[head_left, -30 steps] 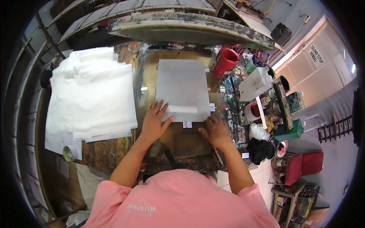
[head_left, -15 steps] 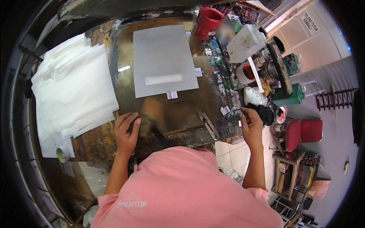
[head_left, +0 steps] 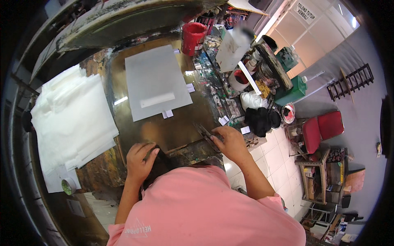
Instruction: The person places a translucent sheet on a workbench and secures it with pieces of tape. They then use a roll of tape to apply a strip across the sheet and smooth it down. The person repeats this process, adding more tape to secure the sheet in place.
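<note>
My right hand point(head_left: 230, 142) is at the front edge of the worktable, thumb and fingers closed around the side of a slim metal utility knife point(head_left: 202, 132) lying there. My left hand point(head_left: 140, 160) hovers by the same edge farther left, fingers bent and thumb apart, with nothing visible in it. Beyond both hands, a grey-white sheet point(head_left: 154, 78) lies on the shiny brown board point(head_left: 180, 135), a bright pale strip showing near its lower edge. Small white folded tabs point(head_left: 167, 114) sit along its right and lower sides.
A tall stack of thin white sheets point(head_left: 74, 119) covers the left side, with a tape roll point(head_left: 68, 185) in front. At the back right are a red paint can point(head_left: 193, 39), a white jug point(head_left: 232, 51) and a green container point(head_left: 290, 92). A red chair point(head_left: 312, 133) stands right.
My right hand has moved left from the table's right corner onto the utility knife. The view has shifted; my left hand stays near the front edge.
</note>
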`<state>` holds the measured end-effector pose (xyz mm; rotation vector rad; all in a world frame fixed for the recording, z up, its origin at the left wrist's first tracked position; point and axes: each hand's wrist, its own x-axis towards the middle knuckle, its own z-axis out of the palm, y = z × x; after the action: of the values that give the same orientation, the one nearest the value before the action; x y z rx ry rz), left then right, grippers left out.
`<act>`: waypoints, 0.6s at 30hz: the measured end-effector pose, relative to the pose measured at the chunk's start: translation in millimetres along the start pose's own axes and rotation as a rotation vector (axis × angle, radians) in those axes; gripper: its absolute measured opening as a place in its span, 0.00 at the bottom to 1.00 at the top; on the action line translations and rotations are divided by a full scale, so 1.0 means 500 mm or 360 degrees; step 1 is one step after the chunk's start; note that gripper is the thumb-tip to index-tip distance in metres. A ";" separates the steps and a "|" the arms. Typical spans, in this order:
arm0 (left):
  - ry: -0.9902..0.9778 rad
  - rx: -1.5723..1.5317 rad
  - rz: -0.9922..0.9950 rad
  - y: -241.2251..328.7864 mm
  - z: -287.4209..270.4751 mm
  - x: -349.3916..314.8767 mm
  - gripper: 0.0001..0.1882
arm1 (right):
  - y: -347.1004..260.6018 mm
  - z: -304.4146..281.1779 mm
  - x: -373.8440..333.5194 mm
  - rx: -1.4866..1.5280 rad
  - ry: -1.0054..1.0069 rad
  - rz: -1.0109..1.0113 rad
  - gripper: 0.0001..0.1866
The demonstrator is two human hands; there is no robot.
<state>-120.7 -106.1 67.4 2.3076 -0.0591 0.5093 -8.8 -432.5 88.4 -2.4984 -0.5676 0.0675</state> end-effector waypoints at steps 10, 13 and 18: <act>0.0180 -0.0103 -0.0240 -0.021 -0.039 -0.045 0.09 | 0.241 -0.030 0.296 -0.0693 0.0520 0.0164 0.28; 0.0188 -0.0123 -0.0193 -0.003 -0.046 -0.036 0.09 | 0.295 -0.050 0.318 -0.0611 0.0494 0.0278 0.24; 0.0304 -0.0226 -0.0114 0.063 -0.085 -0.019 0.09 | 0.099 -0.137 0.203 0.0406 0.0228 0.0238 0.17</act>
<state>-150.0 -100.1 112.3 2.1055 0.0773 0.6649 113.8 -463.7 126.3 -2.2705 -0.2923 0.0160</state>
